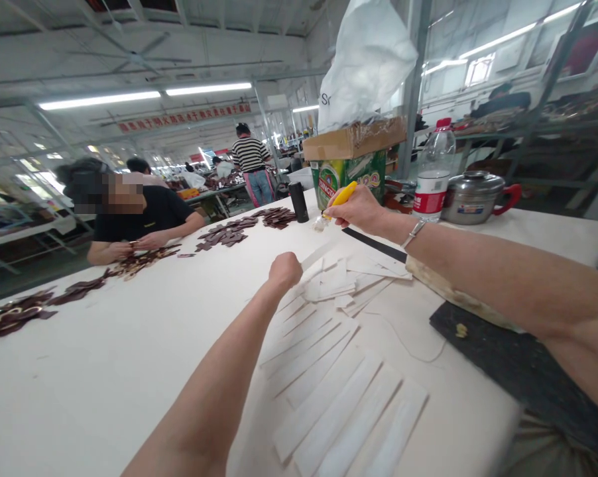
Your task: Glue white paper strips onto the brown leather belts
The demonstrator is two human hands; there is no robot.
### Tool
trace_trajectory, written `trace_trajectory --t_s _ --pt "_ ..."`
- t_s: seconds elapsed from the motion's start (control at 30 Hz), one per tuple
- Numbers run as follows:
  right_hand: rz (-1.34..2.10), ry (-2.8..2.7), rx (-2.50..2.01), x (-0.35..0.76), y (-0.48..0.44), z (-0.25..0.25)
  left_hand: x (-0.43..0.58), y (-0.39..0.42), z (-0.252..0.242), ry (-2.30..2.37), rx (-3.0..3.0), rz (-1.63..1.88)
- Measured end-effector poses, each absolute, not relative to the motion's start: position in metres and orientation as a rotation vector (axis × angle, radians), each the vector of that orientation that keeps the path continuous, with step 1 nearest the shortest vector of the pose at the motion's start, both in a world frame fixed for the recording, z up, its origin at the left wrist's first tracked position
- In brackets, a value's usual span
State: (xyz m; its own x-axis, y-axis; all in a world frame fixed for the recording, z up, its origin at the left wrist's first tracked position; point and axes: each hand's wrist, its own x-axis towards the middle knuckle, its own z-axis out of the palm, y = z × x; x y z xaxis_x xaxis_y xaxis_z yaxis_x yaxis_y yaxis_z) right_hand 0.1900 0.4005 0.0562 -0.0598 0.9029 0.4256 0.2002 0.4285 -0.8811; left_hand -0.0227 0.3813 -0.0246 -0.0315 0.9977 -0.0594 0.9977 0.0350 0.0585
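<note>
My right hand [359, 209] is closed round a slim tool with a yellow handle [345, 193]; the kind of tool is not clear. Its lower end is beside a small whitish lump [320, 224] on the table. Closer to me, my left hand [286, 270] is closed, pinching the end of a thin white strip [317, 254] that extends to the right. Below the hands, several white strips [346, 397] lie fanned out in a row. A looser heap of white pieces [331, 281] sits just right of my left hand.
A black cylinder [299, 203] stands before a green carton [346, 173]. Right of it are a plastic bottle [434, 175] and a metal mug [474, 197]. A dark board [518, 361] lies at the near right. Opposite, a co-worker [134, 218] sits by brown pieces [227, 232] on the white table [144, 358].
</note>
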Motion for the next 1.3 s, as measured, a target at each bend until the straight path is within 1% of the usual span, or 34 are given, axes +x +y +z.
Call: trace_trajectory --t_s 0.23,0.43,0.6,0.8,0.97,1.13,1.3 --pt "0.829 -1.498 -1.006 0.168 0.408 0.047 -0.12 0.393 -0.017 2.335 2.05 0.107" --pt "0.973 -1.588 -0.972 0.124 0.413 0.022 -0.18 0.383 -0.048 2.307 1.996 0.127" --pt "1.077 -1.692 -0.939 0.072 0.423 0.004 -0.189 0.374 -0.074 2.288 2.029 0.236" --pt "1.183 -1.859 -0.865 0.009 0.428 -0.011 -0.196 0.35 -0.087 2.386 2.086 0.474" --pt "1.233 -2.031 -0.849 -0.026 0.43 -0.027 -0.203 0.328 -0.1 2.3 2.196 0.499" --pt "1.228 -2.236 -0.979 -0.033 0.434 -0.037 -0.202 0.324 -0.105 2.285 2.247 0.469" --pt "1.118 -2.308 -1.26 -0.009 0.452 -0.028 -0.198 0.323 -0.1 2.273 2.28 0.419"
